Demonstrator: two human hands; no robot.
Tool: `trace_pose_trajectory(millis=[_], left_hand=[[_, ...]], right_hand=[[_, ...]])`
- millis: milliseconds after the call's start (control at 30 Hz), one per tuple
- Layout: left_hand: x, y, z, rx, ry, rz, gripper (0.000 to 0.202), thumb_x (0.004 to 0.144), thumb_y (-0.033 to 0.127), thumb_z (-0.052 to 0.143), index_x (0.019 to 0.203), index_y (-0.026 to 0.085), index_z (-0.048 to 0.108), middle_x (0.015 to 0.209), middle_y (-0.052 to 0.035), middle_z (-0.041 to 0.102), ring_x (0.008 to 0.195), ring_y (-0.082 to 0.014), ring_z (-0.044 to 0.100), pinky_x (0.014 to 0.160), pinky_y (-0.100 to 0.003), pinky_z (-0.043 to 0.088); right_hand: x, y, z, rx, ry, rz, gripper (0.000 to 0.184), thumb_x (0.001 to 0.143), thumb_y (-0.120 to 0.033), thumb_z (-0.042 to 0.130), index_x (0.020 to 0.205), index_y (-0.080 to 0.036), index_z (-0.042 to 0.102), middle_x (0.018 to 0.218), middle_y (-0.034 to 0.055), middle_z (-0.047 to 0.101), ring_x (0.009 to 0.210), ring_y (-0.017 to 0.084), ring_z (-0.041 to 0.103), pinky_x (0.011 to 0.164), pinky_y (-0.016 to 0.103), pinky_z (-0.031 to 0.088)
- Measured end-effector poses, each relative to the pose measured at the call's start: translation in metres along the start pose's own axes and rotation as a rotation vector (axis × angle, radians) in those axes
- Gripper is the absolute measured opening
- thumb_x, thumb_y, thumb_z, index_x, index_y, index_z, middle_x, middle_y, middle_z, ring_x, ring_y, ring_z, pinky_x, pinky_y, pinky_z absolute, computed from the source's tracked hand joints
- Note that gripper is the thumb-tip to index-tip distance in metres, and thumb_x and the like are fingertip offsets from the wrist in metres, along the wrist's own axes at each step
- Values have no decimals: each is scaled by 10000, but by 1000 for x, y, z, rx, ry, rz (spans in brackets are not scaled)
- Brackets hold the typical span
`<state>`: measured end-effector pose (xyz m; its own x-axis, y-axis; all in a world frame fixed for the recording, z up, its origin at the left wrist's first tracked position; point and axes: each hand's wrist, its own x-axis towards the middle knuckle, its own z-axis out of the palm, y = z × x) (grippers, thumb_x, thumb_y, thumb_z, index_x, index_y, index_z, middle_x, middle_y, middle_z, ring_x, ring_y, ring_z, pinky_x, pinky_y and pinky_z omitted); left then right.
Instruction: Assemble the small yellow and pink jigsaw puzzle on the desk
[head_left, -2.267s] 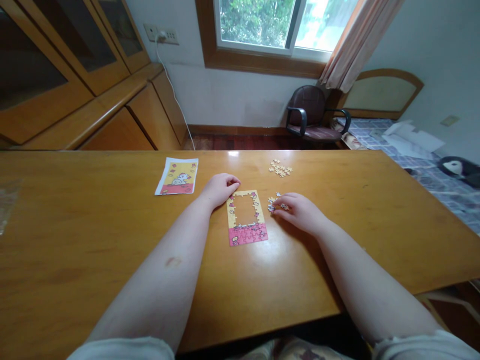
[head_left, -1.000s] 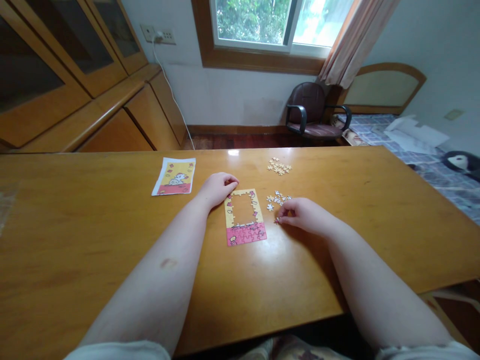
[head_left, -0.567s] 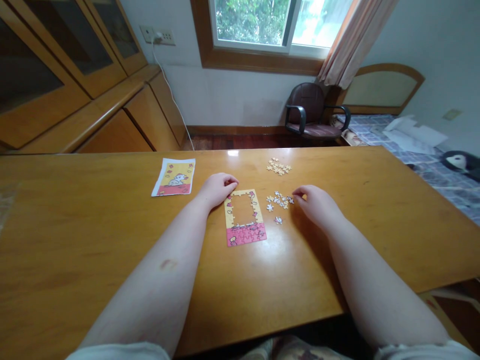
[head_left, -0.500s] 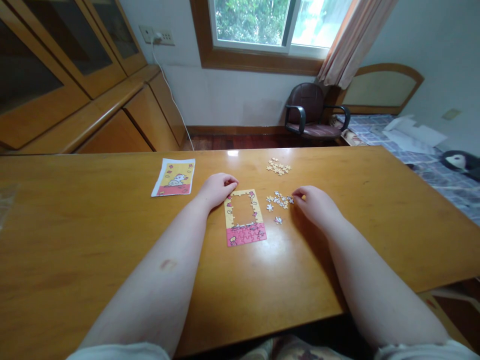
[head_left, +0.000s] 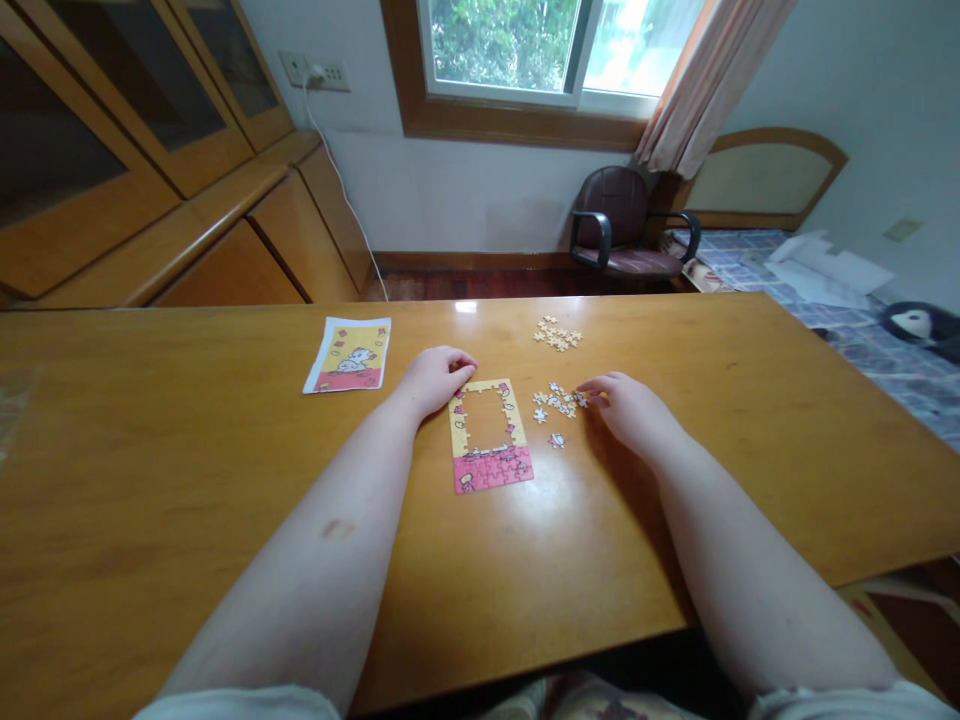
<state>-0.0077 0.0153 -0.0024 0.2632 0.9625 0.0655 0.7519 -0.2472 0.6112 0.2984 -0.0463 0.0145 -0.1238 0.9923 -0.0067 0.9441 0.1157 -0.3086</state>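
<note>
A partly assembled jigsaw puzzle (head_left: 491,470) lies on the table, its yellow and pink border joined around an open middle. My left hand (head_left: 437,380) rests at its upper left corner, fingers curled and thumb pressed in; whether anything is between them is hidden. To the right of the puzzle is a small pile of white-patterned puzzle pieces (head_left: 559,400). My right hand (head_left: 630,405) reaches to the right edge of this pile, its fingers stretched and slightly apart at a piece. One loose puzzle piece (head_left: 556,440) lies just below the pile.
A second group of yellowish puzzle pieces (head_left: 556,335) lies farther back on the wooden table (head_left: 225,460). A picture sheet (head_left: 349,355) with a white animal on yellow and pink lies at the back left. Beyond the table stand a chair (head_left: 619,220) and a cabinet (head_left: 247,225).
My right hand's fingers have straightened and spread a little at the edge of the pile, moving slightly left. My left hand and the puzzle have stayed put.
</note>
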Motion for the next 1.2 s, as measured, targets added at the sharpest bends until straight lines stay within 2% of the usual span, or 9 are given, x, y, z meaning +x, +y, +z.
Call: trace_pose_trajectory(millis=[267, 633, 867, 1067, 1200], left_hand=[[0, 0, -1, 4, 7, 6, 260, 828, 343, 544, 910, 207, 750, 973, -53, 734, 906, -226, 655, 804, -322, 500], [0, 1, -1, -1, 1, 5, 274, 827, 352, 544, 918, 205, 757, 981, -61, 733, 912, -235, 654, 825, -332, 508], [1, -3, 1, 6, 5, 22, 263, 834, 341, 542, 919, 204, 750, 974, -55, 735, 913, -222, 656, 830, -325, 498], [1, -3, 1, 8, 10, 26, 258, 831, 347, 548, 908, 211, 753, 975, -52, 733, 919, -229, 655, 835, -329, 500], [1, -3, 1, 6, 10, 24, 254, 829, 348, 552, 909, 213, 752, 980, -51, 732, 922, -228, 655, 833, -325, 500]], right_hand=[[-1, -2, -1, 0, -48, -40, 389, 842, -73, 515, 1077, -279, 747, 1080, 53, 686, 915, 199, 647, 814, 266, 470], [2, 0, 1, -2, -73, 10, 327, 826, -94, 536, 1008, -264, 749, 1030, 44, 703, 903, 200, 648, 777, 264, 466], [2, -2, -1, -11, -80, 7, 278, 844, -119, 544, 1003, -238, 740, 1035, 50, 704, 933, 195, 643, 808, 260, 462], [1, -4, -2, -7, -75, 2, 262, 842, -118, 558, 996, -229, 739, 1035, 56, 702, 928, 201, 643, 806, 273, 469], [0, -5, -2, 3, -18, -21, 260, 842, -112, 566, 1007, -224, 732, 1053, 58, 697, 935, 201, 643, 810, 278, 477]])
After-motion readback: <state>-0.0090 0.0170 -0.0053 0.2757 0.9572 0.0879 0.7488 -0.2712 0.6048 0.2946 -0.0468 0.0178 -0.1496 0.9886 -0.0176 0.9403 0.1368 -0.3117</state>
